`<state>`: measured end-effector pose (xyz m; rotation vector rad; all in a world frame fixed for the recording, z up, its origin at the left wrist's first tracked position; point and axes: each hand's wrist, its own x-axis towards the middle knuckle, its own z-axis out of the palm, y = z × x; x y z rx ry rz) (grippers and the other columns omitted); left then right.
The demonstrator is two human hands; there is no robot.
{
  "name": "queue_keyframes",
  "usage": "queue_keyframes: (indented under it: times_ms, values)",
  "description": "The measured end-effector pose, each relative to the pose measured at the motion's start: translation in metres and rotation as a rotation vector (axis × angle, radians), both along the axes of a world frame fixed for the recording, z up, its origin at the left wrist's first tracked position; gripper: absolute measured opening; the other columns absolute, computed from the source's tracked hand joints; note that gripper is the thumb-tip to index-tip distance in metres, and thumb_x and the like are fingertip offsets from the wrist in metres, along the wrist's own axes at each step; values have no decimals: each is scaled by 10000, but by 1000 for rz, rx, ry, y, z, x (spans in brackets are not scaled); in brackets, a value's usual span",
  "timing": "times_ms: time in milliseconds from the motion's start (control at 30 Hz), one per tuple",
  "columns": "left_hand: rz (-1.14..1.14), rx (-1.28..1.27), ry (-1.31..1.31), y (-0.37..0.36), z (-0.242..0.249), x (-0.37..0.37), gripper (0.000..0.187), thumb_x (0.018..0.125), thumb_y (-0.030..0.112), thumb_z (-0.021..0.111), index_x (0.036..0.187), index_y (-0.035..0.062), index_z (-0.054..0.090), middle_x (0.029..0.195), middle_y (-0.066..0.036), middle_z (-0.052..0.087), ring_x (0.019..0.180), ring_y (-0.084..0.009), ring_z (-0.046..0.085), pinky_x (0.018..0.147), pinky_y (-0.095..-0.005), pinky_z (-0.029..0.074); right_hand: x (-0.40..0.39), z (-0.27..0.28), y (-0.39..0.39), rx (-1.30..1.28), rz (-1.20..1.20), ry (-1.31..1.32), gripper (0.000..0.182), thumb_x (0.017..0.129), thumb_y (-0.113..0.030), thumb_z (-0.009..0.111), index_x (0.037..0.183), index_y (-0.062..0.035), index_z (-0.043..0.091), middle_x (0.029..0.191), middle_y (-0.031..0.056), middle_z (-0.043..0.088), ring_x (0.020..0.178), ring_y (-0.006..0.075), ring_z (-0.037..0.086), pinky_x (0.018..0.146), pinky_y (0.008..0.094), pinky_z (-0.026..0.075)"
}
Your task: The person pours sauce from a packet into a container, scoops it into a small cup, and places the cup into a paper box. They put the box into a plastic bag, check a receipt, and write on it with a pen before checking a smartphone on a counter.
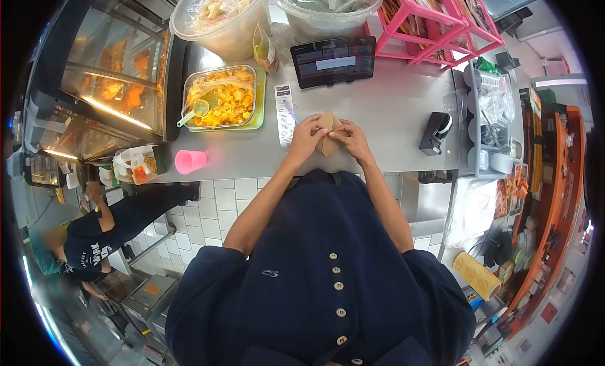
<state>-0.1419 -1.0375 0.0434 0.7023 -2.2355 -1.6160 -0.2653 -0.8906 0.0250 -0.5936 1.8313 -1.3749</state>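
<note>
Both hands meet over the metal counter, on a small folded brown paper packet (329, 146). My left hand (306, 138) grips its left side, with the fingers curled at the top. On its right edge, my right hand (353, 141) pinches the paper near the middle fold. What the packet contains, if anything, cannot be seen. Beside my left hand lies a long printed receipt (285, 117) with a purple pen (290, 112) across it. A black tablet (333, 61) stands upright just beyond my hands.
To the left are a glass tray of yellow food (224, 101) with a spoon (191, 112), a pink cup (191, 161) and a heated display case (113, 69). A tape dispenser (435, 134) and pink racks (428, 25) stand right. A co-worker (94, 233) is at lower left.
</note>
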Motion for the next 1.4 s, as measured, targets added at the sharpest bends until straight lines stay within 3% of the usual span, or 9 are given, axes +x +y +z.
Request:
queue_keyframes:
  times_ms: [367, 667, 767, 833, 933, 1033, 1200, 1267, 1400]
  values:
    - [-62, -260, 33, 12, -9, -1, 196, 940, 47, 547, 1093, -74, 538, 1334, -280, 489, 1103, -459, 547, 935, -466, 450, 15, -5, -15, 38, -197, 85, 314, 898, -256, 692, 1023, 29, 734, 1253, 233, 618, 1161, 323, 596, 978, 369, 463]
    - [44, -229, 45, 15, -31, -3, 154, 939, 117, 575, 988, -27, 550, 1255, -218, 540, 1074, -390, 564, 925, -463, 431, 3, 2, -4, 83, 7, 179, 297, 917, -233, 671, 1063, 24, 697, 1159, 200, 661, 1068, 293, 633, 932, 365, 481]
    - [-2, -349, 39, 16, -31, -7, 219, 928, 178, 610, 1048, 5, 552, 1215, -182, 559, 1096, -353, 562, 955, -469, 391, -2, 4, 5, 202, 86, 157, 284, 933, -223, 658, 1076, 22, 672, 1111, 170, 667, 1019, 246, 648, 889, 356, 505]
    - [-47, -293, 67, 11, -28, -7, 435, 874, 281, 679, 1185, 27, 513, 1249, -182, 543, 1150, -351, 537, 984, -480, 365, -8, 9, 8, 283, 97, 33, 258, 945, -204, 647, 1074, 20, 660, 1086, 145, 667, 980, 214, 653, 855, 348, 526]
    - [-155, -441, 35, 9, 0, -2, 840, 738, 400, 793, 1376, 39, 384, 1315, -194, 503, 1231, -366, 482, 1020, -494, 343, 4, 0, 22, -99, -135, -236, 208, 950, -165, 644, 1076, 1, 650, 1060, 107, 669, 932, 166, 646, 803, 328, 551]
    - [-324, -559, -126, 8, 4, 0, 1205, 565, 425, 884, 1502, 32, 236, 1397, -218, 439, 1314, -391, 403, 1061, -523, 312, 27, 6, 54, -124, -451, -68, 210, 944, -145, 655, 1102, -7, 638, 1059, 87, 668, 919, 156, 642, 787, 326, 565]
    - [-368, -598, -153, 20, -4, -16, 1177, 560, 268, 877, 1510, 38, 223, 1428, -192, 424, 1322, -389, 395, 1083, -529, 289, 56, 16, 185, 206, -849, 67, 264, 938, -269, 683, 838, -25, 692, 785, 49, 702, 750, 114, 637, 662, 272, 493]
    - [-380, -602, -154, 25, 1, -25, 1134, 572, 235, 868, 1498, 49, 241, 1442, -174, 402, 1329, -387, 376, 1094, -537, 272, 51, 5, 263, 282, -954, 66, 289, 964, -285, 640, 823, -37, 689, 796, 49, 705, 752, 115, 640, 667, 275, 495]
    - [-376, -714, -135, 28, -6, -41, 1101, 651, 275, 844, 1527, 67, 211, 1562, -169, 273, 1472, -410, 172, 1177, -550, 154, 17, 4, 389, 348, -1252, 591, 207, 1012, -179, 529, 971, -38, 675, 838, 49, 701, 784, 136, 662, 647, 276, 503]
